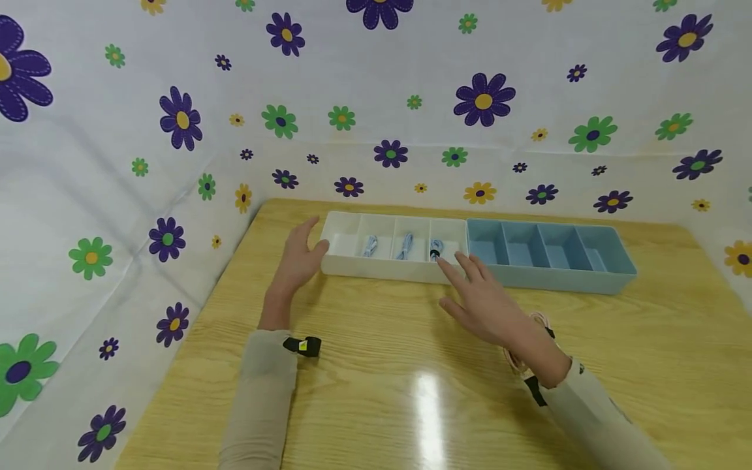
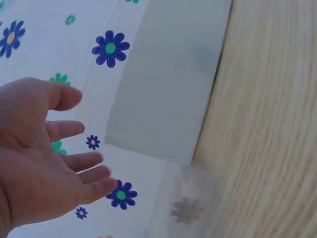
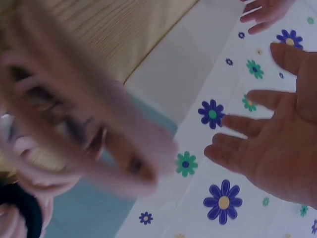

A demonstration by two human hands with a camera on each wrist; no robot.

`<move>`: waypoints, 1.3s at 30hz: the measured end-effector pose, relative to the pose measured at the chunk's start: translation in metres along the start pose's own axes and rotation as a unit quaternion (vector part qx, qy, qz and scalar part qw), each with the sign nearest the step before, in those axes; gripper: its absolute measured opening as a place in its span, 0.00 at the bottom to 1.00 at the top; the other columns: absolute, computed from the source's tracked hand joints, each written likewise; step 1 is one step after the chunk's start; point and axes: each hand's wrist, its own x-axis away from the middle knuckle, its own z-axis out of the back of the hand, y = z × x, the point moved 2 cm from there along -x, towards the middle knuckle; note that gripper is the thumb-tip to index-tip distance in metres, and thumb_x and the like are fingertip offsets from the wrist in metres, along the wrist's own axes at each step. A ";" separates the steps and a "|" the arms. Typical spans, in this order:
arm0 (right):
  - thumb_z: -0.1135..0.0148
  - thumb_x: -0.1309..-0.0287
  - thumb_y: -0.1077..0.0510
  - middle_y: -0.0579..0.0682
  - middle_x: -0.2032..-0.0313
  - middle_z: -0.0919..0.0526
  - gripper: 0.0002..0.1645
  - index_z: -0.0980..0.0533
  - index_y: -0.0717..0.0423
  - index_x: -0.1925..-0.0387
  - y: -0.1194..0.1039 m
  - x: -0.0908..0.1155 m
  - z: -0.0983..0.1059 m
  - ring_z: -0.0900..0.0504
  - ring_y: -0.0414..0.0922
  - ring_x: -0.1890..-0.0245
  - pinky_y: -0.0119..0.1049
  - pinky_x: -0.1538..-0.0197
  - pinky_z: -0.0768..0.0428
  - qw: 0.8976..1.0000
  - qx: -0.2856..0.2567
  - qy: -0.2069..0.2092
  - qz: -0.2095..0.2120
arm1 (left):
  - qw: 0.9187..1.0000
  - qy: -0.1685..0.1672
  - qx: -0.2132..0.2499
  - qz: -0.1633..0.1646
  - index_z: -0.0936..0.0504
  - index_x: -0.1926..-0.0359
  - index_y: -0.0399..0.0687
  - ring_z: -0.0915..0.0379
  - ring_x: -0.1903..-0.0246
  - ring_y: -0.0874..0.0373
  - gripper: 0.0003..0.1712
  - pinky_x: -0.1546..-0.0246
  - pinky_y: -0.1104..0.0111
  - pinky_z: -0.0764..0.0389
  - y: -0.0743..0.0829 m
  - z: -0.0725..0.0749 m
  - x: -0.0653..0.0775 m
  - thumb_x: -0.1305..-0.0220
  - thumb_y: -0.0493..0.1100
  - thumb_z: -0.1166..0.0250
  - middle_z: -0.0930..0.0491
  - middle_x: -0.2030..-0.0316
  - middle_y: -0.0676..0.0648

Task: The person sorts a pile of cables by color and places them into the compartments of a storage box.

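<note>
My left hand (image 1: pixel 298 258) is at the left end of a white divided tray (image 1: pixel 382 269), thumb and fingers apart, holding nothing. Just in front of the tray's right end hovers my right hand (image 1: pixel 484 303), its fingers spread and nothing in its grasp. Three bundled light-blue cables lie in the tray, each in its own compartment: one left (image 1: pixel 370 246), one middle (image 1: pixel 404 247), and one right with a black tie (image 1: pixel 436 249). The far-left compartment holds nothing visible. A pinkish coiled cable (image 3: pixel 89 163) shows beside my right wrist, partly hidden by the forearm in the head view.
A blue divided tray (image 1: pixel 564 279) stands end to end with the white one, its compartments showing no contents. Both sit toward the back of a wooden table (image 1: pixel 364 385). Flower-printed cloth (image 1: pixel 435 59) rises behind the table and along its left side.
</note>
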 end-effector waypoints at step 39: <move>0.56 0.25 0.49 0.79 0.28 0.71 0.43 0.60 0.67 0.23 0.176 0.078 0.061 0.71 0.79 0.30 0.79 0.39 0.58 0.949 -0.192 0.109 -0.224 | 0.919 0.023 -0.180 -0.351 0.48 0.25 0.40 0.50 0.31 0.40 0.42 0.32 0.48 0.44 0.098 -0.060 0.044 0.33 0.44 0.39 0.45 0.30 0.35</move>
